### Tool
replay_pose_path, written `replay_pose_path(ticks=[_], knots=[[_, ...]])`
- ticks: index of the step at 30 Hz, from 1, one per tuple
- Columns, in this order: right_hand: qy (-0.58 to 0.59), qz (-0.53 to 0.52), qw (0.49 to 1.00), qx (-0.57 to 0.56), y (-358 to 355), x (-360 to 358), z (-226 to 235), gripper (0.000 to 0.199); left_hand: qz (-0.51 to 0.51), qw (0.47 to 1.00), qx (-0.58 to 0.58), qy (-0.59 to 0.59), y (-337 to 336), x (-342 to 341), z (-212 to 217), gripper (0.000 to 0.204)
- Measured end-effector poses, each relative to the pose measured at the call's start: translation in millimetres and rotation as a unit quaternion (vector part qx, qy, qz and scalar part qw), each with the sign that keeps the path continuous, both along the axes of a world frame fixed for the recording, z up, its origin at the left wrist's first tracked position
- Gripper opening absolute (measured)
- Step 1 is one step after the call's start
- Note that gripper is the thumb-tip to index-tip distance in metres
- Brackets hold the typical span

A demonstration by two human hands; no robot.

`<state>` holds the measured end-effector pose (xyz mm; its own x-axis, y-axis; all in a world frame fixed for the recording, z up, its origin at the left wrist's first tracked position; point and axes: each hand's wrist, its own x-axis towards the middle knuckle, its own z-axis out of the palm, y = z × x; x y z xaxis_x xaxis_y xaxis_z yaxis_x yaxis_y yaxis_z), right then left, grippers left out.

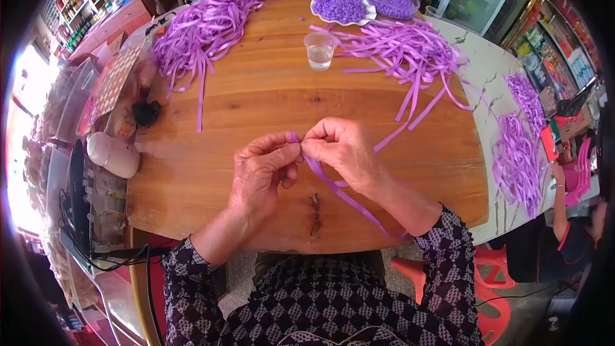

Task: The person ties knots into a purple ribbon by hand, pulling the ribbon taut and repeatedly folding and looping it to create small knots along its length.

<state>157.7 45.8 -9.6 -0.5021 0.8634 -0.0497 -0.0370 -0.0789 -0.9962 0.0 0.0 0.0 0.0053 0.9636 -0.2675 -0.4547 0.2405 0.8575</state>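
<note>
Both hands, left hand (259, 170) and right hand (339, 147), pinch 1 purple ribbon strip (333, 186) fingertip-to-fingertip above the wooden table (256, 96); best kept taut, folds small, tail trailing clear.

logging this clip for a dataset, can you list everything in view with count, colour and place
wooden table: one, brown, centre
ribbon strip: one, purple, pinched between both hands, trailing toward the person
ribbon piles on the wooden table: two, purple, far left and far right
plastic cup: one, clear, far centre
white dish of small folded pieces: one, purple contents, far edge
clear tub of small pieces: one, purple contents, beside the dish
marble-look table: one, white, right
ribbon piles on it: about two, purple
plastic stool: one, red, lower right
another person: one, dark top, right edge
left hand: one, pinching the strip
right hand: one, pinching the strip
</note>
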Motion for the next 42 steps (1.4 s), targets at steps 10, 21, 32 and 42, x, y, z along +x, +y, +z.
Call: replay_pose_path(ticks=[10,21,32,42], knots=[[-0.055,-0.095,0.984,0.143,46,32,13,0.011,0.042,0.967,0.218,0.127,201,-142,83,0.01],[-0.277,-0.104,0.894,0.337,13,88,22,0.017,0.181,0.865,0.298,0.362,358,-120,137,0.013],[-0.273,-0.253,0.914,0.161,-31,160,30,0.01,0.054,0.722,0.164,0.67,424,-96,-41,0.007],[-0.247,-0.289,0.923,0.066,-19,179,24,0.009,0.031,0.553,0.236,0.798,406,-115,-50,0.046]])
